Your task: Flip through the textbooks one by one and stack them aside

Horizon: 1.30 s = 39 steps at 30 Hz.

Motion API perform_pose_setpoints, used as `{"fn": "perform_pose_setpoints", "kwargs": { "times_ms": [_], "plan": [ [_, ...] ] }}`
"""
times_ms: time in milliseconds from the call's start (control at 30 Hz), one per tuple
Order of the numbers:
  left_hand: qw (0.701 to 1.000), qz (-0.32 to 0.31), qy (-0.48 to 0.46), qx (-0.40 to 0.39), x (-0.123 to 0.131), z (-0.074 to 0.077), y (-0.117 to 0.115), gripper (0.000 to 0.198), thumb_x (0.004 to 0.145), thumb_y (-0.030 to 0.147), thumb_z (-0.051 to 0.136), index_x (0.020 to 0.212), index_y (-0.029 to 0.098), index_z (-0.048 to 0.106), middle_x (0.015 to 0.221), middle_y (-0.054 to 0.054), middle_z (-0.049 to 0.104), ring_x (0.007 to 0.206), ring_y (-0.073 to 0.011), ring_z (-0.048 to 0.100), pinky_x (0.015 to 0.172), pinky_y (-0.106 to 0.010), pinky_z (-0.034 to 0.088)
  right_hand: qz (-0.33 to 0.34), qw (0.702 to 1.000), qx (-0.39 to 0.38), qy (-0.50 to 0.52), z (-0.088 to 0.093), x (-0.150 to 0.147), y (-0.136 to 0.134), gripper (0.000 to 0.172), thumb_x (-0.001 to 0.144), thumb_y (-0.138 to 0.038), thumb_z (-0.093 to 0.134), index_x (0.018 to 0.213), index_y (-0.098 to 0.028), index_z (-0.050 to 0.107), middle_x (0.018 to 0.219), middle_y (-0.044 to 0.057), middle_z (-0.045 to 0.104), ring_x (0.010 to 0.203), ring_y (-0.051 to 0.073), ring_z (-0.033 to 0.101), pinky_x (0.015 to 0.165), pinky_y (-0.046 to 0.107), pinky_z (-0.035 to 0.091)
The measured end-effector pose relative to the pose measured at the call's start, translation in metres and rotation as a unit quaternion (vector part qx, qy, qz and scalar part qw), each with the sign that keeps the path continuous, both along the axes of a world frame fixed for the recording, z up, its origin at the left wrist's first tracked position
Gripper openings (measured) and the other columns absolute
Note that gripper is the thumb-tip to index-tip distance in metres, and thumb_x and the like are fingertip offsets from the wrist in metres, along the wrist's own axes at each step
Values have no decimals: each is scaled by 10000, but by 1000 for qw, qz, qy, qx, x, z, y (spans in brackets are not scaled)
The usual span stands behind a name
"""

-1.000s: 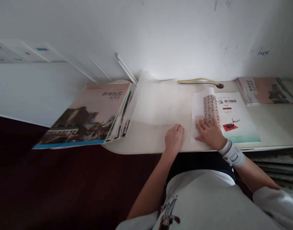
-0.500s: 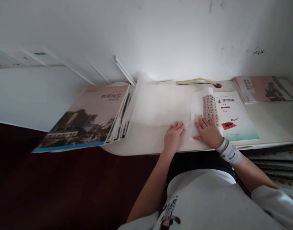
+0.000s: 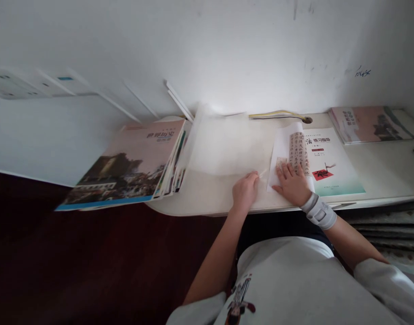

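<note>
Right hand point(image 3: 293, 183) flat, fingers spread, gripping nothing, pressing the turned-back leaf of the booklet point(image 3: 340, 162). Left hand point(image 3: 245, 193) curled closed, pale sliver point(image 3: 262, 173) pinched at fingertips; cannot tell what it is. Booklet lies to left hand's right, just beside it, long axis toward wall; right hand nearer. Translucent sheet point(image 3: 220, 144) beyond left hand; book stack point(image 3: 125, 162) farther left.
</note>
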<state>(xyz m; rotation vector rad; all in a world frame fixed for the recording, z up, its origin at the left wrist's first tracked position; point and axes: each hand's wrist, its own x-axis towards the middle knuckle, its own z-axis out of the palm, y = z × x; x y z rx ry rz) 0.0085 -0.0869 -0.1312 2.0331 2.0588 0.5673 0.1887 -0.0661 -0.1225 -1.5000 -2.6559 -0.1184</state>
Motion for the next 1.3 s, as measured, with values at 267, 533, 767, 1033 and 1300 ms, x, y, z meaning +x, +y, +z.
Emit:
{"fn": "perform_pose_setpoints", "kwargs": {
  "times_ms": [267, 533, 767, 1033, 1300],
  "plan": [
    [999, 0, -7, 31, -1, -3, 2, 266, 928, 277, 399, 968, 221, 656, 1150, -19, 669, 908, -180, 649, 776, -287, 467, 26, 1000, -5, 4, 2, -9, -16, 630, 900, -485, 428, 1346, -40, 446, 1398, 247, 411, 1286, 358, 402, 1062, 569, 225],
    [997, -37, 36, 65, 6, -1, -2, 342, 915, 367, 437, 1151, 165, 581, 1179, -118, 642, 1012, -222, 628, 866, -335, 479, 36, 999, -6, 3, 1, -18, -43, 693, 864, -517, 489, 1314, 10, 467, 1376, 265, 431, 1278, 351, 415, 1064, 496, 285],
    [992, -50, 106, 44, 24, -6, -11, 415, 922, 313, 419, 1289, 140, 507, 1362, -163, 499, 1269, -287, 454, 1048, -445, 352, 157, 980, -106, -65, 50, 0, 11, 411, 946, -370, 376, 1165, -96, 590, 1174, 165, 634, 1042, 244, 616, 909, 363, 454],
    [991, -54, 119, 34, 23, -6, -13, 437, 933, 306, 385, 1324, 139, 486, 1377, -157, 483, 1282, -292, 437, 1055, -450, 339, 92, 979, -123, -132, 46, -23, 107, 659, 890, -489, 431, 1359, -27, 400, 1445, 231, 346, 1344, 324, 329, 1094, 526, 259],
    [992, -56, 107, 27, 22, -8, -14, 524, 922, 395, 406, 1365, 117, 427, 1396, -160, 459, 1309, -313, 396, 1070, -477, 315, 93, 980, -136, -108, 23, -22, 102, 750, 873, -538, 378, 1395, -2, 334, 1465, 235, 305, 1367, 318, 285, 1119, 512, 213]
  ]
}}
